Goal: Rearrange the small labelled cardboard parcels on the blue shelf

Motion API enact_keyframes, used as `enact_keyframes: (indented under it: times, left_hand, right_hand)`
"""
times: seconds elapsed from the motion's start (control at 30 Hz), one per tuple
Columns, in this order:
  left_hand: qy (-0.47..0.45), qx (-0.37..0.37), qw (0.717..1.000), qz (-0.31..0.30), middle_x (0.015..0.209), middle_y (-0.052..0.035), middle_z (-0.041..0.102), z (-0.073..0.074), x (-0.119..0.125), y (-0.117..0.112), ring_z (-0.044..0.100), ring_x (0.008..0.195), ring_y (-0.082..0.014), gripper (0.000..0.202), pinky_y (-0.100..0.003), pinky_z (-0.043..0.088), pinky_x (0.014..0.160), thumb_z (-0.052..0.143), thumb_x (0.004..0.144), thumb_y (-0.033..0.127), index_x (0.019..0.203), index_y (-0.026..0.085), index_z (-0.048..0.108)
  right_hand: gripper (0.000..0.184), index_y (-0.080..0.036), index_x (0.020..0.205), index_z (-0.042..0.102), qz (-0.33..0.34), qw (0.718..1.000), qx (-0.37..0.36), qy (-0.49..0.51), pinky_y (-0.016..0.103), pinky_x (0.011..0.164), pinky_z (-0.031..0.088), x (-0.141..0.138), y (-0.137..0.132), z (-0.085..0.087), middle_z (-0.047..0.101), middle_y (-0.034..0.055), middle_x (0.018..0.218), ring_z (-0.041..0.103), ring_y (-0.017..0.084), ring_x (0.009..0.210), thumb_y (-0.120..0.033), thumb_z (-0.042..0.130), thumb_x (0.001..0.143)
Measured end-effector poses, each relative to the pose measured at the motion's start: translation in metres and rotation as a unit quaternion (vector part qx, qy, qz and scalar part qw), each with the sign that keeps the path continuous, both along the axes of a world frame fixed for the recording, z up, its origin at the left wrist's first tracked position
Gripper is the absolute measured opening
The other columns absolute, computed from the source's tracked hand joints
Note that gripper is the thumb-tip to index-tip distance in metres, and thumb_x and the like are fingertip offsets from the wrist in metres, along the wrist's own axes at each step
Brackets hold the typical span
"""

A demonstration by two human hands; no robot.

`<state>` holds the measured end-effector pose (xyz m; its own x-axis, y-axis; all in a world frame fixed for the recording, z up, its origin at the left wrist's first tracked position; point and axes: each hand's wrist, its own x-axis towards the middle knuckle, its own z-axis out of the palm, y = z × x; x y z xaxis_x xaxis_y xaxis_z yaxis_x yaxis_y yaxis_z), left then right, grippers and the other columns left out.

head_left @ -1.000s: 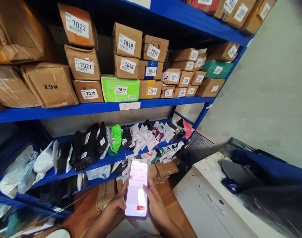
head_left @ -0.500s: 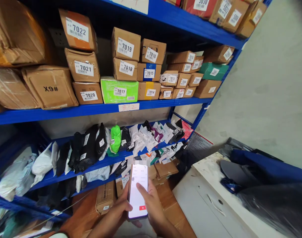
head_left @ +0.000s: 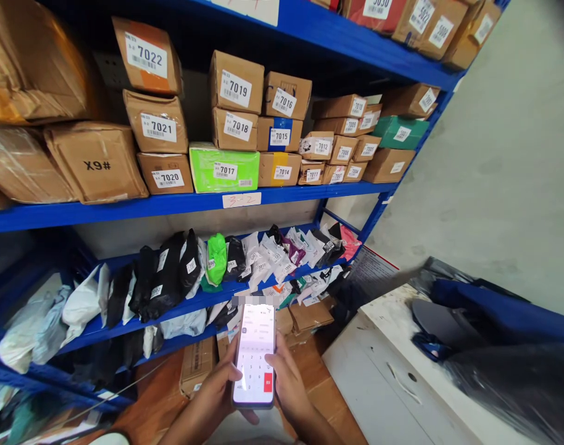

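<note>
Low in the middle of the view I hold a smartphone (head_left: 254,355) upright in both hands, its bright screen showing a number keypad with a red button. My left hand (head_left: 212,395) wraps the phone's left edge from below. My right hand (head_left: 288,383) grips its right edge, thumb over the lower screen. Behind the phone stands a blue metal shelf rack (head_left: 170,203).
Numbered cardboard boxes (head_left: 238,89) and a green box marked 7017 (head_left: 223,168) fill the upper shelf. Black, white and green parcel bags (head_left: 217,256) line the lower shelf. A white cabinet (head_left: 388,377) with dark bags (head_left: 504,321) stands on my right; cardboard boxes lie on the floor (head_left: 309,315).
The phone screen has switched from a mostly blank page to a number keypad. My right thumb has dropped from the upper screen to the lower right. The view has barely shifted.
</note>
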<state>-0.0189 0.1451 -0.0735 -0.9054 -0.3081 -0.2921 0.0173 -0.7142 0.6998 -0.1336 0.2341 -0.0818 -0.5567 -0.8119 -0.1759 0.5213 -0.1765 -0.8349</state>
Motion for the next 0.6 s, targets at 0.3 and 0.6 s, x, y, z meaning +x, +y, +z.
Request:
enact_keyframes:
  times: [0.3,0.6]
  left_hand:
    - [-0.037,-0.026,0.999,0.015,0.111,-0.0077,0.069,0.011,0.004,0.005,0.068,0.075,-0.0269,0.094,-0.032,0.055,0.048,0.047,0.074,0.019,0.152,0.034,-0.004]
    - [0.023,-0.031,0.999,-0.027,0.121,-0.0056,0.065,0.012,0.010,-0.002,0.068,0.082,-0.0263,0.104,-0.033,0.058,0.054,0.046,0.061,0.010,0.151,0.037,0.002]
  right_hand:
    - [0.057,-0.024,0.116,0.053,0.054,0.998,-0.008,0.024,0.036,0.073,0.047,0.001,0.003,0.008,0.072,0.0039,0.101,0.064,0.026,0.088,-0.026,0.059,0.060]
    - [0.076,-0.024,0.134,0.040,0.100,0.995,-0.031,-0.003,0.035,0.067,0.045,-0.003,0.010,-0.002,0.071,0.0038,0.104,0.062,0.027,0.084,-0.028,0.053,0.060]
